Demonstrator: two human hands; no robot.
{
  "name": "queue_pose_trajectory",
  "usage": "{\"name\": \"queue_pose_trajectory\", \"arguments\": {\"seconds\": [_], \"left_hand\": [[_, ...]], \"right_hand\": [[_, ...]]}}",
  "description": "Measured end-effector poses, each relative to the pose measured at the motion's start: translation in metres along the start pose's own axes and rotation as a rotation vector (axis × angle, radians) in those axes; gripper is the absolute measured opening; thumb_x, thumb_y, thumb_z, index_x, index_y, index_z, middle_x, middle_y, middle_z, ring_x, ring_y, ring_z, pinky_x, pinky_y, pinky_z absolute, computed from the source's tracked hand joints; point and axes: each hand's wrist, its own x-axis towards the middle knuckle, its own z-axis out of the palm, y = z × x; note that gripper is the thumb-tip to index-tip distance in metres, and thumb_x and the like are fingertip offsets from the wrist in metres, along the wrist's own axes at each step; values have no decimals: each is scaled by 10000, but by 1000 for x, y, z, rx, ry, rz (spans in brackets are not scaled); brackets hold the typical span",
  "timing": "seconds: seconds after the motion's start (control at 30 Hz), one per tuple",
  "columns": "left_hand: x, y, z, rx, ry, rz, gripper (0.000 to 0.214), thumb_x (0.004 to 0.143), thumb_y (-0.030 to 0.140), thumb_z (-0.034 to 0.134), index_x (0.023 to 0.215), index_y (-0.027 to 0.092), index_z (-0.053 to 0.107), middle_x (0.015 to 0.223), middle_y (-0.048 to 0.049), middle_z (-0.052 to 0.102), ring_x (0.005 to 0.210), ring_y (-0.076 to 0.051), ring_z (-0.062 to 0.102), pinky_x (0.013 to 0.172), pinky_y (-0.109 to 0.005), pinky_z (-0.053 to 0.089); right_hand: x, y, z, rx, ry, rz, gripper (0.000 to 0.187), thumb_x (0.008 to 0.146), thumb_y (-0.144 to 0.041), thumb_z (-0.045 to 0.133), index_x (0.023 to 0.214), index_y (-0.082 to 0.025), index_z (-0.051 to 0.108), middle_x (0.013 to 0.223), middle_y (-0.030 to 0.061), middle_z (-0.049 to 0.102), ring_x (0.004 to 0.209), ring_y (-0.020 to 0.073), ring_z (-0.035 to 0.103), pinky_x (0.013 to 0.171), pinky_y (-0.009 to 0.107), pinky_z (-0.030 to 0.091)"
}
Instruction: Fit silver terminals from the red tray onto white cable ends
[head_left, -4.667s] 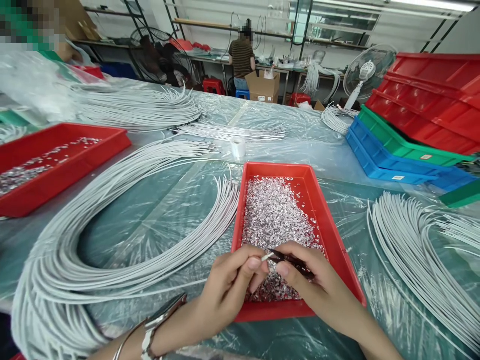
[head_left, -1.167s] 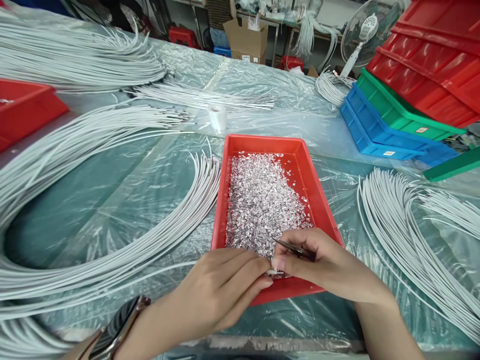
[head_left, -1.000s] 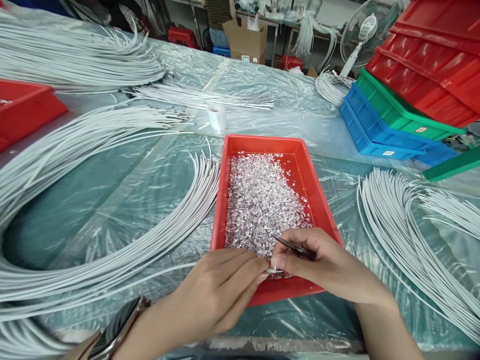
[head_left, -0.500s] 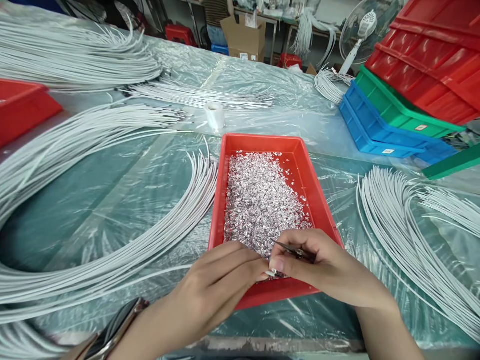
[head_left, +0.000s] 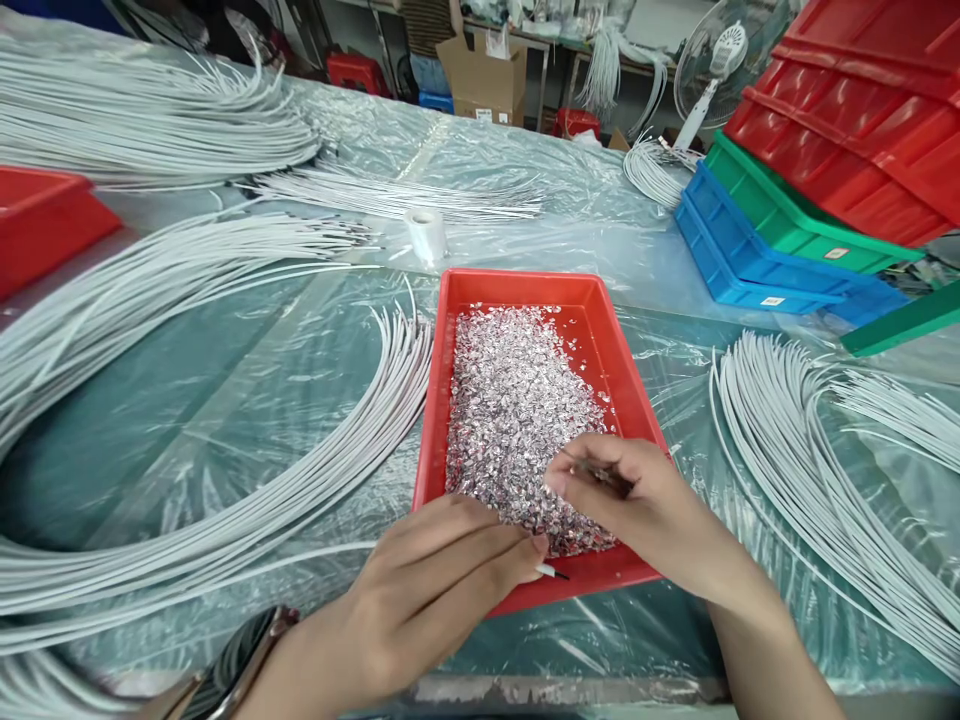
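Observation:
My left hand is closed on a white cable, pinching it just behind its end. The cable's black tip sticks out past the fingers, over the near rim of a red tray. My right hand is a little to the right and higher, over the tray, its thumb and forefinger together. Dark metal tweezers are tucked in its curled fingers, mostly hidden. Below both hands lies a heap of small shiny metal pieces in the tray.
Bundles of white cables lie left and right of the tray. A white roll stands behind it. Stacked blue, green and red crates rise at the back right. Another red tray is at far left, a fan behind.
My right hand has moved up and away from the cable end, and the tweezers' point no longer shows. The left hand has shifted slightly down, leaving the cable's black tip exposed.

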Motion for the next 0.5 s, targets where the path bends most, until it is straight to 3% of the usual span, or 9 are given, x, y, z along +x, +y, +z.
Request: {"name": "queue_pose_trajectory", "arguments": {"seconds": [0.1,0.2,0.33,0.5], "left_hand": [[3,2,0,-132,27,-76,268,900,20,483,1127,116,588,974,-89,712,836,-183,623,708,-331,514],[9,7,-2,-430,87,-323,229,917,62,461,1035,167,627,806,-36,725,618,-117,611,569,-240,510],[15,8,-5,-812,93,-595,257,953,144,403,904,161,655,674,-30,708,397,-64,468,381,-168,398],[18,1,-5,-1014,71,-668,248,959,212,377,953,129,611,631,-52,691,359,-65,393,339,-178,323]], "right_hand": [[5,9,-4,-187,180,-38,156,895,-311,512,818,-192,575,687,-18,494,566,109,385,528,256,319],[9,12,-9,-234,215,-58,158,880,-293,508,773,-192,565,676,-13,485,568,116,398,530,262,328],[10,10,-11,-270,248,-82,243,873,-316,520,662,-199,494,598,-40,376,552,118,350,518,268,294],[14,12,-10,-314,290,-98,362,872,-354,526,586,-219,351,574,-62,272,518,107,284,486,258,257]]}}
